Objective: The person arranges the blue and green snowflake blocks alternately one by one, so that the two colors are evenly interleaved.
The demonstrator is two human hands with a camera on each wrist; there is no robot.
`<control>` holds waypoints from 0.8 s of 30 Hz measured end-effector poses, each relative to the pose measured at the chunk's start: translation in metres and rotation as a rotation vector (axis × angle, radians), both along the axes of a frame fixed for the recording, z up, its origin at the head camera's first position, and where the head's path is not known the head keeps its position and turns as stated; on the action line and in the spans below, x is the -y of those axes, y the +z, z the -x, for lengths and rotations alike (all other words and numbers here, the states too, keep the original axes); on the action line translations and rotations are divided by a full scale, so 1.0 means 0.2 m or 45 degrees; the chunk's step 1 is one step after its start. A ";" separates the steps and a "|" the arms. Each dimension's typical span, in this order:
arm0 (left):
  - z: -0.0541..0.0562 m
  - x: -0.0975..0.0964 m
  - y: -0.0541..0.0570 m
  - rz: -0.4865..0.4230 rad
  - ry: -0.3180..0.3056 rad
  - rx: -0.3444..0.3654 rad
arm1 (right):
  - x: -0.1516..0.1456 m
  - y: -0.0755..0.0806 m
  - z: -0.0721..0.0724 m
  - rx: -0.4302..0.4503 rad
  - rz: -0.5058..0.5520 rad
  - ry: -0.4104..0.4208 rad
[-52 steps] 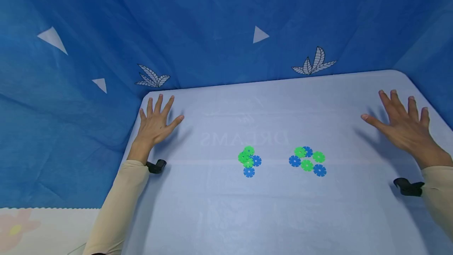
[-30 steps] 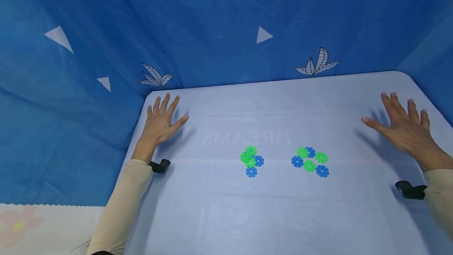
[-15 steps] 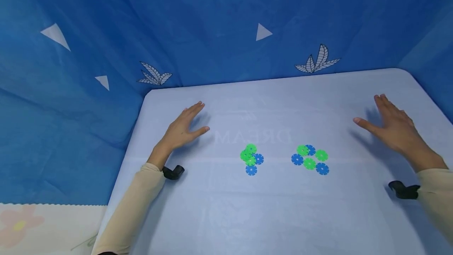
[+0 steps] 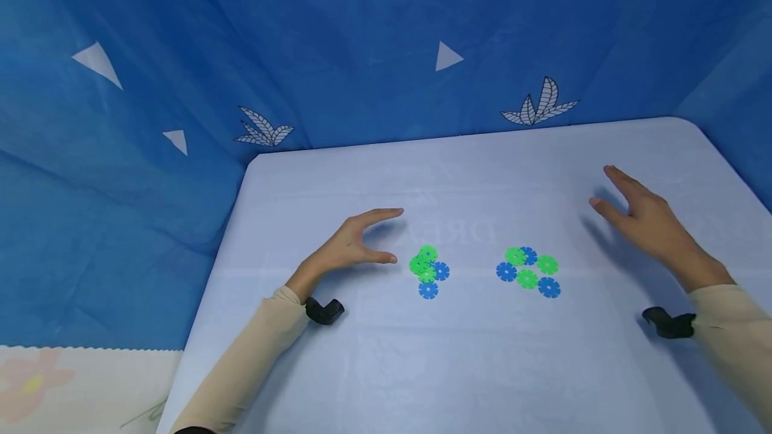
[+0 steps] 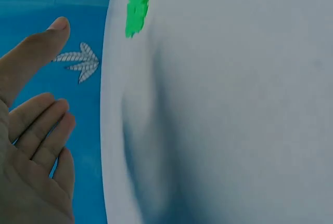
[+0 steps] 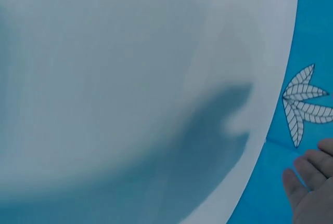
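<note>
Two clusters of notched plastic discs, green and blue, lie on the white-covered table. In the left cluster, green discs (image 4: 419, 264) overlap one another beside blue discs (image 4: 428, 289). The right cluster is looser, with green discs (image 4: 527, 279) and blue discs (image 4: 549, 287). My left hand (image 4: 346, 243) hovers just left of the left cluster, thumb and fingers apart, holding nothing. My right hand (image 4: 654, 226) is raised over the table to the right of the right cluster, thumb spread from the fingers, also holding nothing. In the left wrist view, green discs (image 5: 138, 5) appear beyond the thumb.
The table (image 4: 458, 367) has rounded far corners and faint printed lettering. A blue curtain (image 4: 362, 52) with white triangles and leaf prints hangs behind and at both sides. Black wrist mounts (image 4: 326, 311) sit under both cuffs. A flower-patterned cloth (image 4: 72, 387) shows at lower left.
My left hand has moved right and nearer the left cluster, turning side-on. My right hand has shifted left and turned too. The discs have stayed in place.
</note>
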State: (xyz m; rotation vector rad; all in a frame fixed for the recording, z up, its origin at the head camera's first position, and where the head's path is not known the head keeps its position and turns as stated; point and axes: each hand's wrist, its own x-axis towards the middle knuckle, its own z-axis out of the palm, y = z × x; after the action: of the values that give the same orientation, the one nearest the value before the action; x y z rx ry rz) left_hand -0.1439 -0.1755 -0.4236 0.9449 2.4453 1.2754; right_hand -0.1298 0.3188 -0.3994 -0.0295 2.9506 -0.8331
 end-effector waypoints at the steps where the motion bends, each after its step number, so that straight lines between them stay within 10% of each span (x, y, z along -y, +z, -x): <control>1: -0.01 -0.01 0.00 -0.011 -0.013 0.010 | 0.01 0.00 0.00 -0.007 0.008 0.007; 24: -0.06 -0.17 -0.08 -0.072 -0.190 0.095 | 0.15 -0.01 -0.01 -0.019 0.037 0.053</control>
State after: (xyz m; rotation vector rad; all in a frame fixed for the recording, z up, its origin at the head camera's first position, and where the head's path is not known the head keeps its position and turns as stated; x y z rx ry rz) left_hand -0.1328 -0.1420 -0.4402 1.0531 2.2480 1.3091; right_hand -0.1286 0.2896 -0.4024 -0.0990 2.9406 -0.8738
